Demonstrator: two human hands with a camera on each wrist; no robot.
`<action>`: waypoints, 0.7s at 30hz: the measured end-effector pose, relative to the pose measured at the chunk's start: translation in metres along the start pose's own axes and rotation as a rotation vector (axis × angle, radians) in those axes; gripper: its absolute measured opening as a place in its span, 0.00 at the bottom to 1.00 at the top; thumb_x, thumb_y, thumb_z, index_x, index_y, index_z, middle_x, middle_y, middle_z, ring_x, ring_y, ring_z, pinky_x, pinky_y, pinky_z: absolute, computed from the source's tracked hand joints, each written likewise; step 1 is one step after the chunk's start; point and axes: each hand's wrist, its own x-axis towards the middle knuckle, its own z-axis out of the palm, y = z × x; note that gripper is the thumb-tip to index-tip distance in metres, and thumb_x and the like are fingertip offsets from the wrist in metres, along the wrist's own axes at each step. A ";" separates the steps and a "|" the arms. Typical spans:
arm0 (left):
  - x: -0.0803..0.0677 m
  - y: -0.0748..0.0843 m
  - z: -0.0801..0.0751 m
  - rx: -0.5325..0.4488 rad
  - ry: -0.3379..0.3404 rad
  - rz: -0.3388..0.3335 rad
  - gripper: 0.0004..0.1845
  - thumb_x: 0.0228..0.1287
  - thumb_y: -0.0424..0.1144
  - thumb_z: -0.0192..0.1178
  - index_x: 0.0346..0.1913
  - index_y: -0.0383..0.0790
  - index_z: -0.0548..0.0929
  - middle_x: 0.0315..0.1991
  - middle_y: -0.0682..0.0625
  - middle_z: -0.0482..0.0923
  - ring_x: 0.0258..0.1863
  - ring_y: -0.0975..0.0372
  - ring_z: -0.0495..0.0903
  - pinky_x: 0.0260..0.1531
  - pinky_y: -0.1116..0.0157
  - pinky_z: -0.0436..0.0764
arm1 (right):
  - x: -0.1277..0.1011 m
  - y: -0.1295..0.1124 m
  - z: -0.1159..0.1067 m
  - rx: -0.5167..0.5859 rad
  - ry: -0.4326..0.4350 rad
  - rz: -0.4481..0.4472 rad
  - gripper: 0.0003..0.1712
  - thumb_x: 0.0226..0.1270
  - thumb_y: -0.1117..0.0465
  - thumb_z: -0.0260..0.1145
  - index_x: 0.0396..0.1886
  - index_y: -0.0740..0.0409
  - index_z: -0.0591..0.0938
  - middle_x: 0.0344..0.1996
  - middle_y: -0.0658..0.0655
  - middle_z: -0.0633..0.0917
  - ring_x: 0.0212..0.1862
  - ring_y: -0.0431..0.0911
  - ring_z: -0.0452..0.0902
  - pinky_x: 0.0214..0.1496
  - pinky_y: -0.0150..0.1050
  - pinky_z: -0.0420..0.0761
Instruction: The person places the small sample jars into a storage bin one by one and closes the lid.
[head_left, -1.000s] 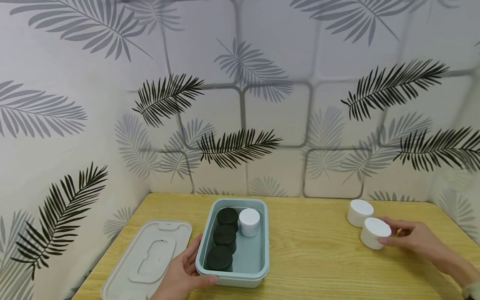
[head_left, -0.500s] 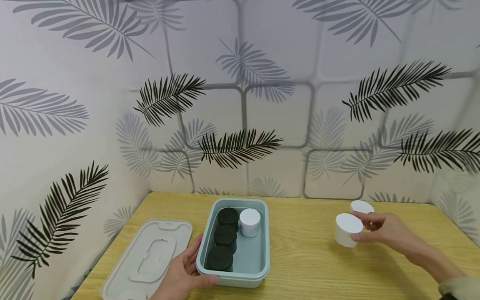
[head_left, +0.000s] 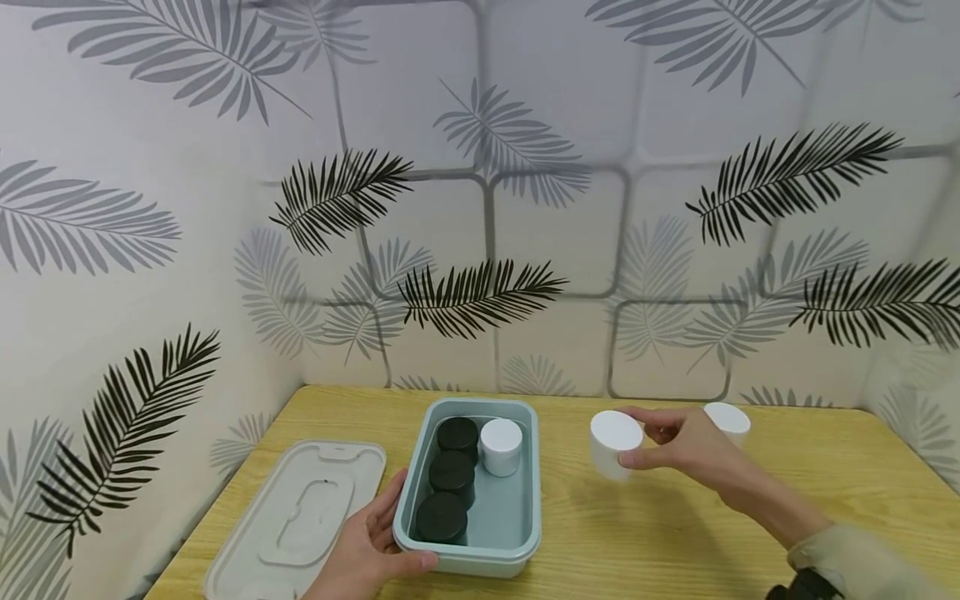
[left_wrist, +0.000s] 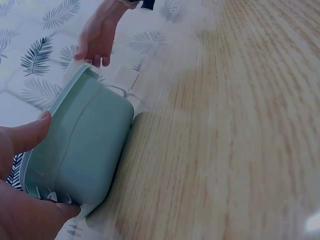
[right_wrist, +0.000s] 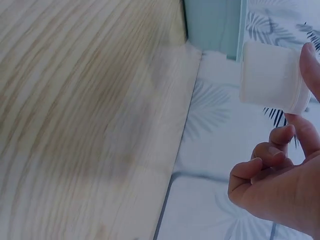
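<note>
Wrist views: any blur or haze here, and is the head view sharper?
Left wrist view: table grain streaked and hazy, teal box fairly clear. Right wrist view: soft throughout, white jar washed out. Head view: sharp, evenly lit, soft shadow under the right hand.

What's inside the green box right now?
The green box holds three black jars in a row along its left side and one white jar at the back right. The floor under the jars is covered; the near right floor is bare.
</note>
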 end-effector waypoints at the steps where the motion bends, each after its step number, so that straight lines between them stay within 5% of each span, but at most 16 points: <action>1: 0.000 0.000 0.000 -0.005 -0.002 0.001 0.60 0.60 0.31 0.78 0.86 0.36 0.47 0.83 0.36 0.48 0.78 0.44 0.61 0.63 0.63 0.77 | 0.001 -0.004 0.004 0.008 -0.001 -0.001 0.40 0.59 0.54 0.84 0.72 0.56 0.81 0.74 0.63 0.73 0.76 0.62 0.63 0.73 0.59 0.68; 12: 0.000 0.001 0.001 -0.009 0.012 -0.003 0.60 0.59 0.31 0.79 0.86 0.36 0.48 0.83 0.37 0.48 0.78 0.44 0.61 0.63 0.64 0.77 | 0.020 -0.035 0.051 0.088 -0.008 -0.017 0.37 0.56 0.53 0.86 0.67 0.51 0.86 0.72 0.55 0.77 0.76 0.56 0.63 0.73 0.55 0.67; 16: 0.000 0.000 0.000 0.000 0.019 0.000 0.60 0.59 0.30 0.79 0.85 0.36 0.49 0.83 0.37 0.49 0.78 0.44 0.61 0.63 0.64 0.77 | 0.028 -0.044 0.070 0.094 0.002 -0.024 0.36 0.55 0.53 0.86 0.65 0.48 0.87 0.66 0.54 0.82 0.67 0.52 0.68 0.65 0.49 0.71; 21: 0.000 -0.001 -0.001 -0.014 0.012 0.004 0.60 0.59 0.28 0.78 0.86 0.36 0.48 0.83 0.37 0.48 0.78 0.44 0.61 0.62 0.64 0.78 | 0.036 -0.047 0.093 0.134 -0.019 -0.026 0.34 0.54 0.54 0.87 0.63 0.49 0.89 0.70 0.53 0.80 0.76 0.58 0.65 0.74 0.58 0.66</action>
